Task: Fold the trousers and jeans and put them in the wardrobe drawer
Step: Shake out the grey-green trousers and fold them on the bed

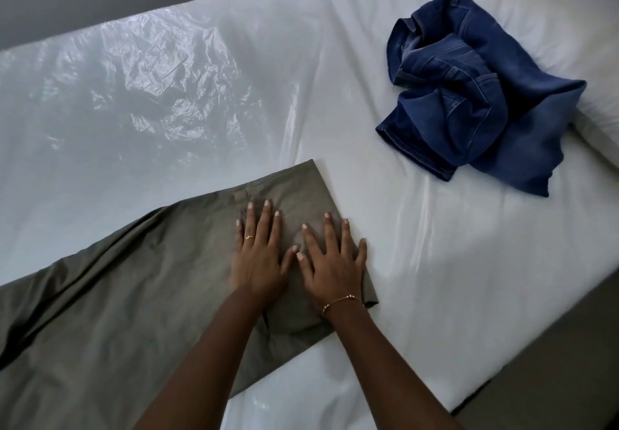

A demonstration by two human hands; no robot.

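Observation:
Olive-grey trousers (134, 289) lie flat on the bed, stretching from the lower left edge to their waist end near the middle. My left hand (259, 248) and my right hand (331, 258) rest palm down side by side on the waist end, fingers spread, pressing the cloth flat. Neither hand grips anything. A pair of blue jeans (469, 94) lies crumpled in a heap at the upper right, partly on a pillow, well apart from both hands.
The bed (435, 262) is covered with a shiny white plastic-like sheet. A white pillow (552, 17) lies at the upper right. The bed's right edge drops to a dark floor (552, 379). A grey wall runs behind the bed.

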